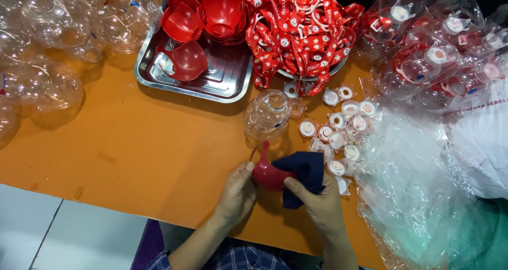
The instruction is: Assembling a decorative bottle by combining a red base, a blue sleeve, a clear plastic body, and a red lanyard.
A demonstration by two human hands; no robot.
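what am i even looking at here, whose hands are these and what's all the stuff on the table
This is one picture from a camera worn on a person's head, looking down at their own two bare hands over an orange table. No machine is involved. The left hand and the right hand hold a red plastic cup piece between them; the right hand also holds a dark blue cloth against it. Just beyond stands a clear plastic bottle. A metal tray holds more red cup pieces. Beside it lies a heap of red printed straps. Small white caps are scattered to the right, next to crinkled plastic bags. More clear bottles are piled at the far left.
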